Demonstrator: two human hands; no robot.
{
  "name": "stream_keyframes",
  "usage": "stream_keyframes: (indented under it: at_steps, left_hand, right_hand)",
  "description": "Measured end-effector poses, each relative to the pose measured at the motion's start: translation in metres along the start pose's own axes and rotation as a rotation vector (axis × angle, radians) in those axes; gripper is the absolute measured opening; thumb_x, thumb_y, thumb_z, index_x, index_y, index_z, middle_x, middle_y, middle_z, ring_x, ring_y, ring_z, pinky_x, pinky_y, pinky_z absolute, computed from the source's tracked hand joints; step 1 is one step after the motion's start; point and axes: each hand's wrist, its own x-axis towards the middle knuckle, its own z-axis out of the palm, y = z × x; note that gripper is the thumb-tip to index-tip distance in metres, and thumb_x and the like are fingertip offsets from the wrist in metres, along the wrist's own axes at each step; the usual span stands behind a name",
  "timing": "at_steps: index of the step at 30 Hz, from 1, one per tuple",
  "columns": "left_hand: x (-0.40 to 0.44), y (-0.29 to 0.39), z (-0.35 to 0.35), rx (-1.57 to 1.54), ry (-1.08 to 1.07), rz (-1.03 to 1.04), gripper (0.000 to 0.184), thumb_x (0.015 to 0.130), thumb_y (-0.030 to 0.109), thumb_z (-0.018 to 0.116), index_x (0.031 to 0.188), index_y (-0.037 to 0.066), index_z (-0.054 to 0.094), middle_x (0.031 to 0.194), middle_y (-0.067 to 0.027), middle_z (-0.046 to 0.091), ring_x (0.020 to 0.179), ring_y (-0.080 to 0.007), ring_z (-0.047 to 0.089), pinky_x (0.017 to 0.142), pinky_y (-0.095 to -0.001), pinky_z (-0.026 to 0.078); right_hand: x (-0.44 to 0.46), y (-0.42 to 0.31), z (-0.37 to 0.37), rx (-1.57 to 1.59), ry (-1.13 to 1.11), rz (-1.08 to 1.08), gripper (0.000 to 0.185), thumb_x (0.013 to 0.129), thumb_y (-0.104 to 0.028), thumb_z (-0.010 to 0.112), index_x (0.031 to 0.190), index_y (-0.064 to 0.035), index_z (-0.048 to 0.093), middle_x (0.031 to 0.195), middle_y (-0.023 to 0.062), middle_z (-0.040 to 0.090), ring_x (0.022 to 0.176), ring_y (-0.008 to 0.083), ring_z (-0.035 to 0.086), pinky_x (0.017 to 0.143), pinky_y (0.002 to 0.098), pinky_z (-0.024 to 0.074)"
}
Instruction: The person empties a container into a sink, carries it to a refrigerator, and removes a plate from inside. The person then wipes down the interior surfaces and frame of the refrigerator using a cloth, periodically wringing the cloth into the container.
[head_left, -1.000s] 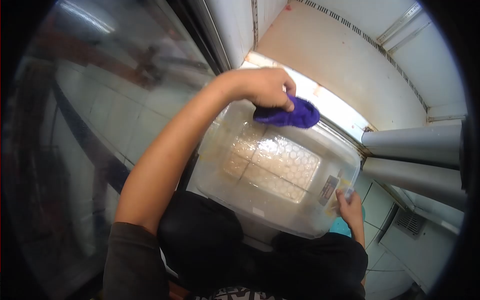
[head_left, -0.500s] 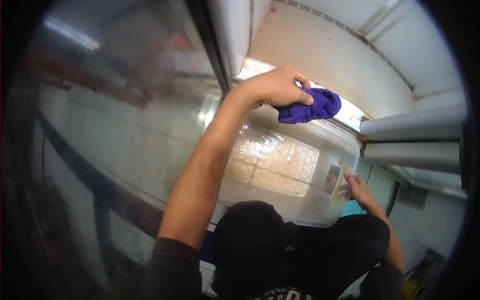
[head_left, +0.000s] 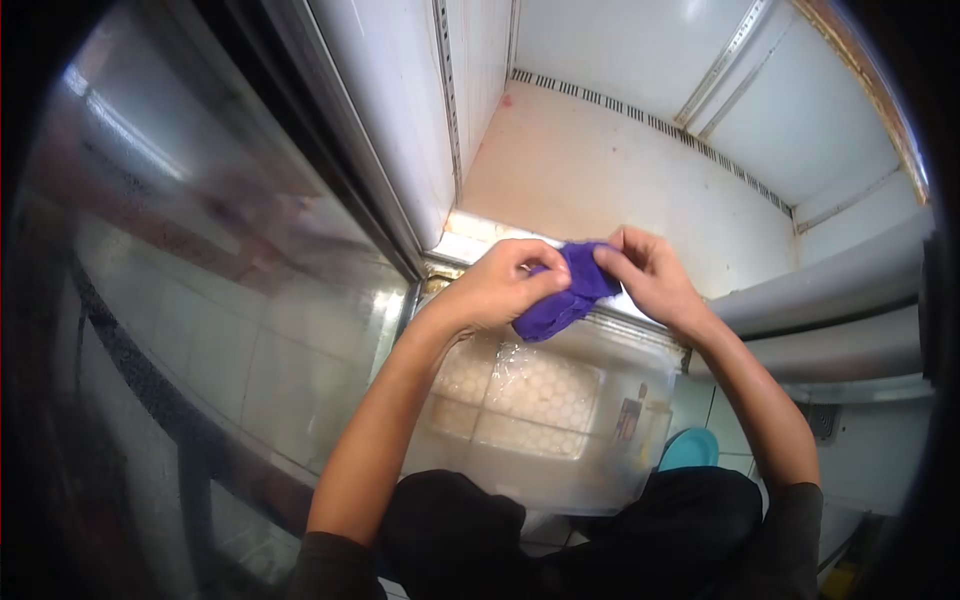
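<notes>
A bunched purple cloth [head_left: 562, 305] hangs between my two hands, above the far edge of a clear plastic tub [head_left: 610, 490]. My left hand [head_left: 515, 285] pinches the cloth's left part between thumb and fingers. On the right side of the cloth, my right hand [head_left: 645, 270] grips its upper corner, fingers closed. The tub rests in front of my knees with shiny wet patches at its bottom, where a honeycomb pattern and tile lines show. A label [head_left: 628, 419] is on the tub's right end.
Beyond the tub is an open white cabinet with a stained floor [head_left: 600, 165] and a raised sill. A glass door [head_left: 260, 280] stands at the left. Rounded grey edges [head_left: 840, 350] lie at the right. A turquoise bowl [head_left: 690, 450] sits on the tiles by my right knee.
My right hand has let go of the tub's right end and now holds the cloth. My left hand has brought the cloth in front of the sill. The view has shifted, showing more of the cabinet.
</notes>
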Motion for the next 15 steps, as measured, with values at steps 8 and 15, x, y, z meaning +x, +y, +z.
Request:
stream_keyframes:
  at_steps: [8,15]
  left_hand:
    - [0.007,0.016,-0.011,-0.063,0.484,0.068,0.019,0.098,0.016,0.062,0.113,0.004,0.061,0.084,-0.0039,0.064,0.072,-0.0089,0.059,0.063,-0.0256,0.048]
    - [-0.03,0.003,-0.014,0.297,0.425,-0.109,0.024,0.096,0.019,0.061,0.113,0.002,0.063,0.084,-0.0075,0.061,0.068,-0.014,0.056,0.064,-0.0315,0.047]
  right_hand:
    - [0.101,-0.023,0.003,-0.166,0.188,-0.251,0.034,0.097,-0.03,0.052,0.096,0.0023,0.063,0.081,0.0207,0.066,0.078,0.0336,0.064,0.078,0.0415,0.0499]
    - [0.248,0.055,-0.072,-0.397,0.664,-0.156,0.05,0.101,-0.042,0.048,0.105,0.0051,0.065,0.096,0.0231,0.068,0.092,0.0281,0.064,0.084,0.0395,0.0484]
